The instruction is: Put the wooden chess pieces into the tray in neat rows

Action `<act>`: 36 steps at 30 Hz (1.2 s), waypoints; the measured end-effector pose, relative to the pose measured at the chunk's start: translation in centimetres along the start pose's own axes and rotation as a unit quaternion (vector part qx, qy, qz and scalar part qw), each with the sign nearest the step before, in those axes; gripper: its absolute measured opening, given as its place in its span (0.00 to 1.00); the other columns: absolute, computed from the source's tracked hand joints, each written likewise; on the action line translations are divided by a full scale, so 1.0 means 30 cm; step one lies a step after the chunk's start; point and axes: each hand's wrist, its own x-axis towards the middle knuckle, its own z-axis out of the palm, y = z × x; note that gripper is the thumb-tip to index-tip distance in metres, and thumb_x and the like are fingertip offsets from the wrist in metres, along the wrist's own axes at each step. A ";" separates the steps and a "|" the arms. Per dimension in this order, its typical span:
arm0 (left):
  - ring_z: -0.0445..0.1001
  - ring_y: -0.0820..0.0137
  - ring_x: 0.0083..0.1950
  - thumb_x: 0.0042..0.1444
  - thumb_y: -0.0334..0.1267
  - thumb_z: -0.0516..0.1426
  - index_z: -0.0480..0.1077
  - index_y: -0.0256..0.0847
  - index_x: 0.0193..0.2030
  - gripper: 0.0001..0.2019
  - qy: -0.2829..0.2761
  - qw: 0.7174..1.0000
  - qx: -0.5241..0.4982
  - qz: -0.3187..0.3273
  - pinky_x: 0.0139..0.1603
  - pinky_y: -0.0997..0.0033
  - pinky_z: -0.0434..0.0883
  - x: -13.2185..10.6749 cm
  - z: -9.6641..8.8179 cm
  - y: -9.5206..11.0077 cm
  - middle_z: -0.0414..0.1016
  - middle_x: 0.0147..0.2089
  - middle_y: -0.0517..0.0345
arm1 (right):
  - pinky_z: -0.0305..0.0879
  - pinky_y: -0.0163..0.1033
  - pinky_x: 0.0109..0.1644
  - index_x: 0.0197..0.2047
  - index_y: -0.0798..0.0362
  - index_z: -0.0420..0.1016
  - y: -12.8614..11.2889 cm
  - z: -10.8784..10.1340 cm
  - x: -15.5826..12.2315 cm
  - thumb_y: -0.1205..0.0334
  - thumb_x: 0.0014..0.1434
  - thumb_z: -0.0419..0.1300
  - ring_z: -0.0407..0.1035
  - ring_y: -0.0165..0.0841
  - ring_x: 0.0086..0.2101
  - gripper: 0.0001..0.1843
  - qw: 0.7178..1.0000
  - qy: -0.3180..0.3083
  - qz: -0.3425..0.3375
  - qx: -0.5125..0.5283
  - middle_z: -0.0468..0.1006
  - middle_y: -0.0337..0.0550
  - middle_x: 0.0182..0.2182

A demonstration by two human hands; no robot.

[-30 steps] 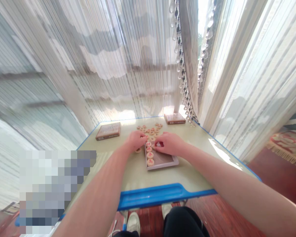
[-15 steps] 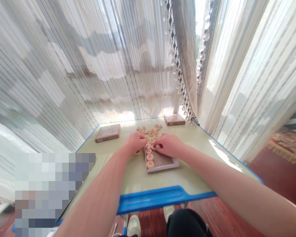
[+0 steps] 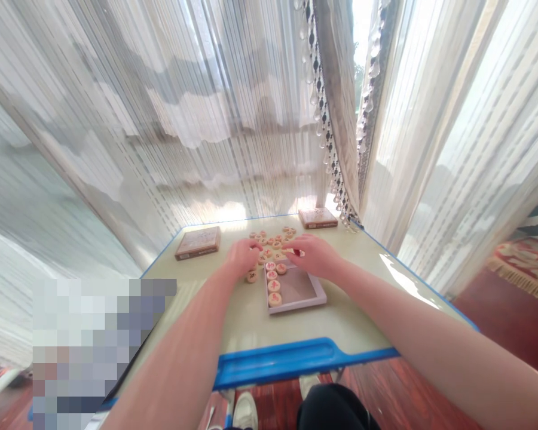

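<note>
A shallow open box (image 3: 325, 297) lies on the table in front of me. Several Chinese chess pieces with red characters stand in a column along its left wall, the nearest being a red piece (image 3: 275, 299). Another piece (image 3: 281, 269) sits beside the column's far end. My right hand (image 3: 312, 255) hovers over the box's far right corner, thumb and forefinger apart beside loose pieces. My left hand (image 3: 243, 258) is left of the box with its fingers apart, close to the scattered pieces (image 3: 277, 245). Below it rests a black-marked piece (image 3: 251, 276), partly stacked under the fingers.
A flat brown box (image 3: 198, 243) is at the table's left, and a second brown box (image 3: 318, 217) at the far right. The pale table (image 3: 363, 310) has a blue rim with a tray groove (image 3: 278, 360). Sheer curtains (image 3: 233, 119) hang behind it.
My right hand has let go of the piece at the far end of the box and moved up and away from it. My left hand has shifted slightly left, off the box's corner.
</note>
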 end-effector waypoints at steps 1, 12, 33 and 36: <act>0.68 0.68 0.25 0.43 0.33 0.49 0.76 0.41 0.32 0.15 -0.003 1.000 0.000 -0.005 0.29 0.69 0.64 0.000 -0.001 -0.001 0.72 0.24 0.57 | 0.59 0.37 0.40 0.42 0.47 0.78 0.004 -0.001 0.002 0.62 0.55 0.55 0.66 0.33 0.35 0.13 1.000 0.011 -0.001 0.005 0.76 0.40 0.29; 0.71 0.66 0.42 0.50 0.42 0.51 0.75 0.45 0.38 0.14 -0.024 0.992 0.035 0.118 0.45 0.69 0.66 -0.019 0.015 0.005 0.74 0.44 0.56 | 0.60 0.38 0.41 0.40 0.48 0.79 0.015 0.009 0.011 0.58 0.54 0.56 0.66 0.34 0.35 0.13 0.999 0.002 0.033 0.003 0.76 0.41 0.30; 0.72 0.69 0.35 0.45 0.39 0.57 0.70 0.38 0.43 0.16 -0.018 0.997 -0.076 0.023 0.34 0.72 0.67 0.003 -0.010 -0.031 0.74 0.41 0.53 | 0.61 0.40 0.44 0.45 0.48 0.76 0.022 0.008 -0.001 0.57 0.54 0.56 0.66 0.35 0.38 0.16 1.000 -0.006 0.028 -0.006 0.75 0.42 0.35; 0.72 0.68 0.39 0.45 0.40 0.58 0.69 0.37 0.44 0.19 0.011 0.989 -0.145 0.008 0.35 0.72 0.68 0.007 -0.012 -0.038 0.73 0.42 0.51 | 0.60 0.42 0.48 0.44 0.48 0.76 0.025 0.009 0.000 0.57 0.54 0.57 0.65 0.36 0.40 0.15 1.000 0.023 0.019 -0.005 0.73 0.44 0.38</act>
